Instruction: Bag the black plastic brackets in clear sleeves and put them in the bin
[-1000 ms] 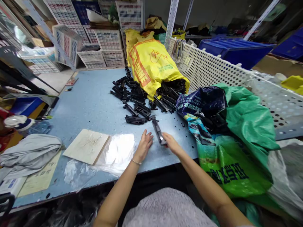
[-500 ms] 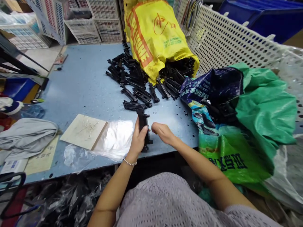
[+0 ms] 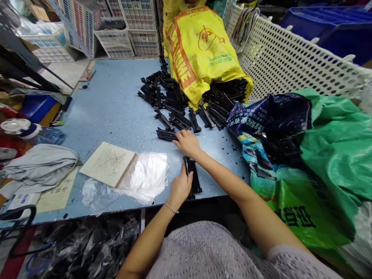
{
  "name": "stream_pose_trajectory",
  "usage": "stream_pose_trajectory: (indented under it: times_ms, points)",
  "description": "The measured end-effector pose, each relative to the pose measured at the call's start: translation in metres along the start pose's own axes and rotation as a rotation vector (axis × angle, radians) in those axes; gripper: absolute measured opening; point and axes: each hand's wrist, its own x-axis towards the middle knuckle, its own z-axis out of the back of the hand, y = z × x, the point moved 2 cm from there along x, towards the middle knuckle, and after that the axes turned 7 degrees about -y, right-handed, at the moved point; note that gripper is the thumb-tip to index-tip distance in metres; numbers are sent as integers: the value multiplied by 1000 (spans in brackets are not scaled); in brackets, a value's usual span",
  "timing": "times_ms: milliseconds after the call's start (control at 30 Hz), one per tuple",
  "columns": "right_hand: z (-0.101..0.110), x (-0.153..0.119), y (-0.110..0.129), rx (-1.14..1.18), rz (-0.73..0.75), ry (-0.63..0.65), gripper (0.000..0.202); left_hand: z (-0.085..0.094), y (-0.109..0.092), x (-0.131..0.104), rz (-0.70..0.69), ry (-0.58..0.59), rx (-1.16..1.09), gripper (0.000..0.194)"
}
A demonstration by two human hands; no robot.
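My left hand (image 3: 181, 186) is wrapped round a long black plastic part (image 3: 195, 179), held near the front edge of the table, with the thumb along its side. Farther forward, my right hand (image 3: 188, 144) has its fingertips closed on the right end of another black plastic part (image 3: 166, 135). That part lies flat at the near edge of a loose pile of similar black parts (image 3: 173, 97). The fingers' underside is hidden, so the exact grip does not show.
A yellow bag (image 3: 203, 50) spills black parts at the back. On the right, a green bag (image 3: 328, 135) stands before a white perforated basket (image 3: 279, 54). Left of my hands lie a beige board (image 3: 107, 164), clear plastic bags (image 3: 148, 174) and a grey cloth (image 3: 43, 166).
My right hand has moved forward and left from beside the held part to the pile. My left hand has lowered and turned its part, shifting slightly right. The camera view has shifted a little.
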Motion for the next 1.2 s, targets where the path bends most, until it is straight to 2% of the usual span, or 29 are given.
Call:
stream_pose_trajectory:
  times_ms: [67, 133, 233, 333, 433, 500, 533, 600, 667, 733, 867, 967, 1000, 1067, 1133, 1200]
  points:
    - [-13, 25, 5, -75, 60, 70, 28, 2, 3, 5, -11, -13, -6, 60]
    - [-19, 29, 8, -61, 41, 121, 24, 12, 3, 21, 31, -10, -68, 62]
    - [-10, 3, 14, 139, -15, 125, 26, 34, -7, 53, 119, -69, -399, 65]
    - [8, -34, 21, 437, 45, 158, 35, 47, -29, 72, 142, -113, -732, 50]
    - [24, -46, 22, 485, 12, 15, 43, 46, -49, 65, 159, -50, -756, 34]
    - [30, -37, 21, 412, 20, -100, 44, 40, -56, 52, 201, 45, -735, 33]
    - [31, -30, 21, 395, 33, -117, 44, 37, -58, 46, 227, 85, -736, 33]
    - [29, -18, 20, 449, 14, -52, 46, 34, -58, 38, 254, 103, -745, 34]
    - [28, -17, 20, 583, -73, 54, 50, 34, -56, 36, 249, 80, -740, 34]
    - [28, -33, 23, 672, -86, 130, 53, 38, -54, 38, 239, 56, -744, 34]
    - [29, -93, 38, 544, 165, 123, 49, 44, -54, 42, 272, 63, -826, 33]
    - [23, -117, 43, 500, 206, 139, 47, 41, -50, 38, 310, 85, -814, 36]
    - [21, -115, 41, 501, 207, 181, 48, 39, -46, 36, 311, 62, -775, 38]
    - [18, -94, 32, 467, 198, 242, 46, 33, -36, 29, 291, 17, -670, 42]
    - [16, -55, 15, 333, 112, 161, 44, 25, -25, 21, 212, -4, -523, 43]
    - [13, -9, -5, 109, -53, -18, 39, 17, -16, 15, 78, -38, -323, 45]
